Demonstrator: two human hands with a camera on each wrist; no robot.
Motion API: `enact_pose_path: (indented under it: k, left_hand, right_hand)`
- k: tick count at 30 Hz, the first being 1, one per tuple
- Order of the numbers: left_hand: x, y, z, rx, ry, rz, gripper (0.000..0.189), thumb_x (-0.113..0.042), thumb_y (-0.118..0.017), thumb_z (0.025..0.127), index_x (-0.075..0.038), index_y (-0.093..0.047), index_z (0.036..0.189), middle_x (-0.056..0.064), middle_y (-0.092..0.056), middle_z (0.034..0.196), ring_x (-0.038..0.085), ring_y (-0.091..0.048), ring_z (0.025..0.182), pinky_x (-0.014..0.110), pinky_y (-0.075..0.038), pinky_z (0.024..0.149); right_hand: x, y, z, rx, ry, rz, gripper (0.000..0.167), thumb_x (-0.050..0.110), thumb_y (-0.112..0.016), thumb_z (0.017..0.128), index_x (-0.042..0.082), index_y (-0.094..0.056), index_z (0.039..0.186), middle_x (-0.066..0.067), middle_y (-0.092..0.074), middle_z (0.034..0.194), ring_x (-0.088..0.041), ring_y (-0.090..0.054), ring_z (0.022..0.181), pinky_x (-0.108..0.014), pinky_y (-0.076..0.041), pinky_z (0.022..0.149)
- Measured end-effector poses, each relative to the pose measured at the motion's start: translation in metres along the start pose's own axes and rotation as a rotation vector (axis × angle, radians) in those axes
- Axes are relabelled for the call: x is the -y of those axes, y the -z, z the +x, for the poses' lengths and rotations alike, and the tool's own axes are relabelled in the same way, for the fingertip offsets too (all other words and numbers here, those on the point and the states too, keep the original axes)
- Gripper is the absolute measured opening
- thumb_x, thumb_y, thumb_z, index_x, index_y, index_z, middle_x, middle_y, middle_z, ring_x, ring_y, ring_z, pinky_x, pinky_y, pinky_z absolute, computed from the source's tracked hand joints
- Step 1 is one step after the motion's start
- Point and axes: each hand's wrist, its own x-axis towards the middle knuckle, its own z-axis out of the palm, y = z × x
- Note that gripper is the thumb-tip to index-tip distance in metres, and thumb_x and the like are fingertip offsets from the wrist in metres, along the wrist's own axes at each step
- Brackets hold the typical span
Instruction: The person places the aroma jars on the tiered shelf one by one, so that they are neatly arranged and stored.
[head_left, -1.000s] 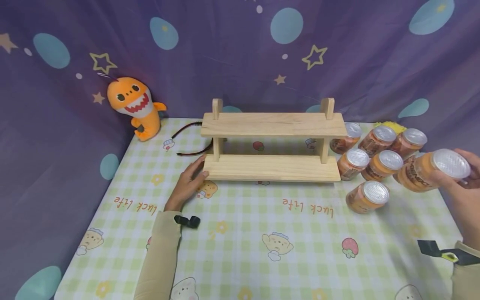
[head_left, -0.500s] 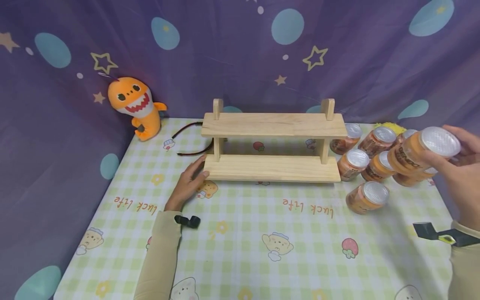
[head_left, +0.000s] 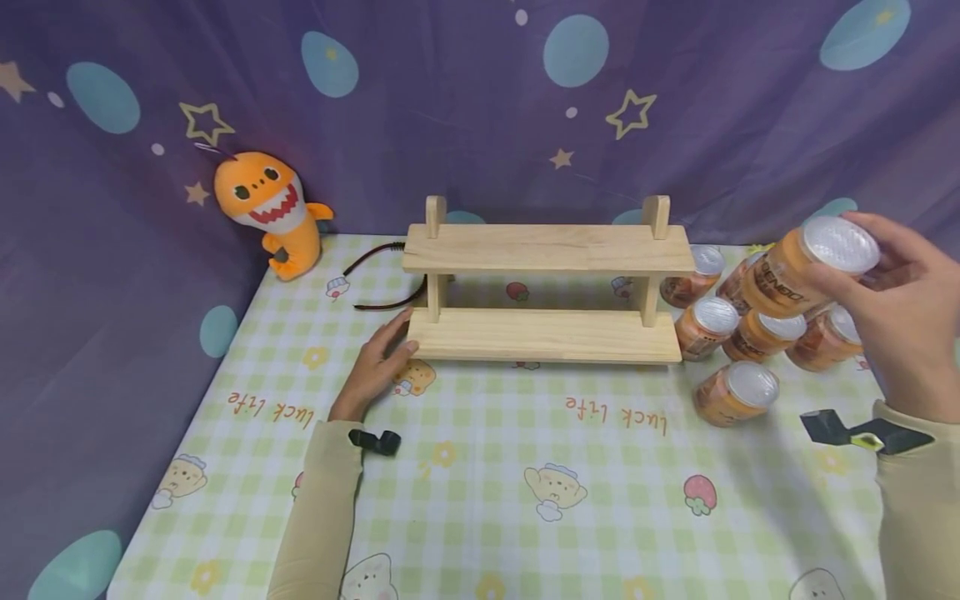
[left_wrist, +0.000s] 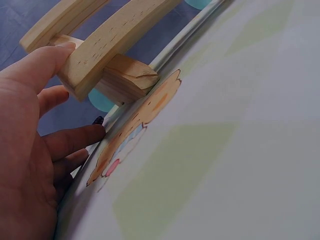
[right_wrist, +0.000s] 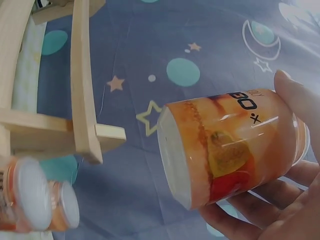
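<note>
My right hand (head_left: 903,292) grips an orange printed can (head_left: 791,267) by its sides, raised above the other cans. The held can leans, its silver lid tipped toward the right; its pale bottom and printed side show in the right wrist view. My left hand (head_left: 375,371) lies at the left end of a two-tier wooden shelf (head_left: 543,337), its thumb touching the lower board. Its other fingers stretch out loosely beside the board end in the left wrist view. Several matching cans, such as a front can (head_left: 735,396), stand right of the shelf, some partly hidden.
An orange shark plush (head_left: 273,212) sits at the back left. Dark cords (head_left: 382,307) lie left of the shelf. A yellow thing (head_left: 759,248) is mostly hidden behind the cans. The table has a checked cloth (head_left: 480,500), with a purple curtain (head_left: 480,150) behind.
My right hand has lifted the can and carried it left and up over the standing cans. The left hand and shelf have stayed in place.
</note>
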Motion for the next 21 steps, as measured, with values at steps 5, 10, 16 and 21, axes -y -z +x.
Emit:
enact_pose_path:
  k: [5,10,16,21]
  left_hand:
    - [0.001,0.000,0.000,0.004,0.008,0.000,0.059,-0.031,-0.058,0.102,-0.035,-0.035,0.156,0.006,-0.035,0.164,0.034,-0.028,0.153,0.060,-0.018,0.125]
    - [0.000,0.000,0.001,0.011,0.031,0.006,0.060,-0.028,-0.058,0.102,-0.033,-0.033,0.157,0.006,-0.033,0.165,0.034,-0.027,0.154,0.060,-0.018,0.125]
    - [-0.024,0.004,-0.005,0.022,0.034,-0.003,0.059,-0.020,-0.057,0.103,-0.016,-0.034,0.157,0.014,-0.031,0.165,0.038,-0.026,0.153,0.060,-0.017,0.125]
    - [-0.041,0.006,-0.012,0.032,0.030,0.008,0.059,-0.023,-0.055,0.104,-0.015,-0.032,0.158,0.015,-0.031,0.164,0.040,-0.026,0.153,0.062,-0.019,0.124]
  right_hand:
    - [0.003,-0.014,0.008,-0.007,0.019,-0.059,0.052,-0.020,-0.079,0.068,-0.007,-0.070,0.117,-0.003,-0.077,0.100,-0.008,-0.071,0.079,-0.010,-0.055,0.069]
    - [0.004,-0.027,0.012,0.037,0.005,-0.053,0.052,-0.018,-0.080,0.069,-0.006,-0.070,0.118,-0.002,-0.077,0.098,-0.008,-0.071,0.079,-0.010,-0.055,0.069]
    - [0.004,-0.040,0.016,0.112,-0.007,-0.008,0.052,-0.017,-0.080,0.071,-0.005,-0.069,0.121,-0.003,-0.077,0.101,-0.009,-0.072,0.083,-0.011,-0.056,0.072]
    - [0.004,-0.050,0.019,0.147,-0.020,-0.040,0.053,-0.013,-0.082,0.071,-0.002,-0.069,0.121,0.000,-0.077,0.099,-0.007,-0.070,0.080,-0.011,-0.055,0.070]
